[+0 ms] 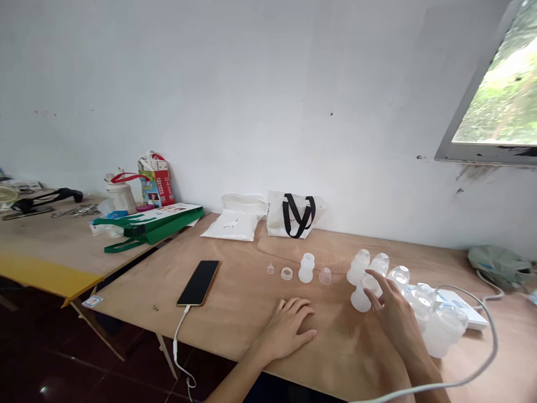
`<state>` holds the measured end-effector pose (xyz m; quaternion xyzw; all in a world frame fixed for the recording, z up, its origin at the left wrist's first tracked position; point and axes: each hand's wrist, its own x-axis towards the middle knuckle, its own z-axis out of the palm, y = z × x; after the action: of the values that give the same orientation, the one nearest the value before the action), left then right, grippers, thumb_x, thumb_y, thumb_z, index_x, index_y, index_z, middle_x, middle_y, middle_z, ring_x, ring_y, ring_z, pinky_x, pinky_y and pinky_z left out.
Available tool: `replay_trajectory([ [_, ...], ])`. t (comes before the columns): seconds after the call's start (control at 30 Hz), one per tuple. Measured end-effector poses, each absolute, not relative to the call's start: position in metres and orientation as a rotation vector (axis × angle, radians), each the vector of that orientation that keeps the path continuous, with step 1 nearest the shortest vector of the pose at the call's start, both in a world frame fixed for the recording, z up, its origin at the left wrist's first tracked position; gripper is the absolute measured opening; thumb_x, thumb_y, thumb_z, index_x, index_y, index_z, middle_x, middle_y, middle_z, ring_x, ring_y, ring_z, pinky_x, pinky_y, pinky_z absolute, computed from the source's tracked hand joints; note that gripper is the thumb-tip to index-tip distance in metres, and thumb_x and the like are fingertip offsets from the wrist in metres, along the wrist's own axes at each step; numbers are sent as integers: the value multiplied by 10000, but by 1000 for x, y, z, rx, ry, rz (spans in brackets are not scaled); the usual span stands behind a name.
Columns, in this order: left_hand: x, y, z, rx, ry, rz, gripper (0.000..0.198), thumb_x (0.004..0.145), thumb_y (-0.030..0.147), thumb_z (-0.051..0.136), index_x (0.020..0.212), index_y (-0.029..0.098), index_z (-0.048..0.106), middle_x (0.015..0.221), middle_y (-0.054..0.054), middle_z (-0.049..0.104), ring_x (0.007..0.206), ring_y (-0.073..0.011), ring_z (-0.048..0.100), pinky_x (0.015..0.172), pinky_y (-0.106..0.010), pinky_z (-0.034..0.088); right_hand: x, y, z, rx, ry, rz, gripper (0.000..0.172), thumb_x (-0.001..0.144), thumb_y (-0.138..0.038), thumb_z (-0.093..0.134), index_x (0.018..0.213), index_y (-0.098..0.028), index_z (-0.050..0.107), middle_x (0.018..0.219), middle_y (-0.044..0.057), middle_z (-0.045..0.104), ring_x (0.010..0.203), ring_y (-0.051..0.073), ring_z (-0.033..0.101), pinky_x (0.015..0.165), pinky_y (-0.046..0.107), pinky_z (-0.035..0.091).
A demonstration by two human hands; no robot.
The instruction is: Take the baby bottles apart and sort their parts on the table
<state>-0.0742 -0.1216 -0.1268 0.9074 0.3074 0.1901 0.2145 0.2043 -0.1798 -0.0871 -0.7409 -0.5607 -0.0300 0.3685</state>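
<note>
Presently, bottle [361, 301] between right fingers [378, 277].

The right hand [393, 312] partly hid a frosted bottle [361, 300]; its grip could not be told. Frame edges cut off the window [501, 98] and white cable [440, 385]. Print [230, 224] on the white pouch [239, 217] was illegibly small.

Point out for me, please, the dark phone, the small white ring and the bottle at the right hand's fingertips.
Phone [198, 283]: head view, middle of the screen.
White ring [287, 277]: head view, near side wall.
Bottle [359, 301]: head view, lower body.
</note>
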Motion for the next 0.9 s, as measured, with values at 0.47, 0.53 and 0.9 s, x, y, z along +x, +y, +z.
replay_trajectory([
  [0.47, -74, -122, -125, 2496, 868, 511, 372, 965, 423, 641, 1312, 303, 582, 1494, -6, 545, 1379, -254, 481, 1125, -453, 355, 204, -173, -90, -1874, -1340, -115, 467, 951, -459, 428, 1375, -309, 555, 1250, 77, 636, 704, 189, 687, 682, 356, 529],
  [0.53, -74, -123, -124, 2492, 868, 505, 374, 964, 418, 645, 1313, 300, 582, 1494, -11, 546, 1380, -257, 480, 1121, -455, 359, 202, -173, -88, -1870, -1318, -85, 474, 950, -464, 424, 1380, -312, 553, 1269, 78, 634, 748, 200, 708, 683, 352, 538],
  [0.9, -74, -122, -125, 2503, 851, 522, 381, 965, 431, 639, 1320, 304, 581, 1495, -15, 544, 1373, -258, 487, 1110, -446, 371, 194, -170, -91, -1714, -1321, 30, 444, 953, -489, 485, 1342, -313, 604, 1199, 52, 679, 680, 163, 679, 631, 309, 579],
])
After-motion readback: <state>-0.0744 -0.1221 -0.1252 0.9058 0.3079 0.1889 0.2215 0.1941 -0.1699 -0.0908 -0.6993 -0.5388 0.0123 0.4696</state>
